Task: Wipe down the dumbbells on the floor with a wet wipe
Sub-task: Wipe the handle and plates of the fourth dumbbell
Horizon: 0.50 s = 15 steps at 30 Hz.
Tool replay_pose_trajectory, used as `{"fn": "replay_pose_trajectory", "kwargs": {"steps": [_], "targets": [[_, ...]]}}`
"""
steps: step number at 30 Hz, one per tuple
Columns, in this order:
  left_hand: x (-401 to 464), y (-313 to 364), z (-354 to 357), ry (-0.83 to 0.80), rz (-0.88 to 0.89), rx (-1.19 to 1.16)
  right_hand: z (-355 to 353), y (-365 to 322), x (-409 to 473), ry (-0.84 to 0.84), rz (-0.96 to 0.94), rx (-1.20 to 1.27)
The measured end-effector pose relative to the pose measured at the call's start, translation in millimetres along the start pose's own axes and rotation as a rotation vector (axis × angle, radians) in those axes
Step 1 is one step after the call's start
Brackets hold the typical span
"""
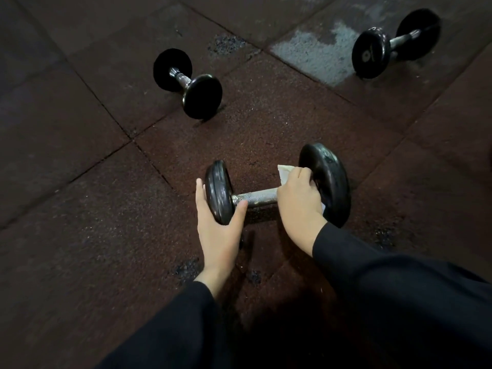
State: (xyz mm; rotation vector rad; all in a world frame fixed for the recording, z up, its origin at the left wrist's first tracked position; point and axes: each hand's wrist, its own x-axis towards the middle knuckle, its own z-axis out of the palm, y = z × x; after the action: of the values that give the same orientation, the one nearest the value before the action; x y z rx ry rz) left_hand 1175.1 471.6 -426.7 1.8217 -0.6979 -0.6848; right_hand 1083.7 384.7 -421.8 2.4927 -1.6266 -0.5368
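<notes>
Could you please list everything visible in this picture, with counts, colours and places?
black round-headed dumbbells with metal handles: three; nearest at centre under the hands, one far left, one far right.
white wet wipe: one, in the right hand against the nearest dumbbell's right head.
dark reddish-brown rubber floor tiles: many, with a pale grey worn patch at top right.
black sleeves: two, lower frame.
left hand: grip around the near dumbbell's left head.
right hand: holding the wipe.

Nearest dumbbell [266, 195]: black round plates, worn chrome handle, lying on floor, close in. White wet wipe [284, 173] crumpled against handle by right plate. Second dumbbell [187, 83] far left, third dumbbell [396, 43] far right, well apart.
</notes>
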Motion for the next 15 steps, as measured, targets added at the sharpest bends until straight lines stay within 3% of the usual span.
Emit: {"fn": "replay_pose_trajectory", "kwargs": {"steps": [15], "targets": [[11.3, 13.1, 4.5, 0.094, -0.079, 0.046, -9.2, 5.7, 7.1, 0.010, -0.118, -0.138]]}}
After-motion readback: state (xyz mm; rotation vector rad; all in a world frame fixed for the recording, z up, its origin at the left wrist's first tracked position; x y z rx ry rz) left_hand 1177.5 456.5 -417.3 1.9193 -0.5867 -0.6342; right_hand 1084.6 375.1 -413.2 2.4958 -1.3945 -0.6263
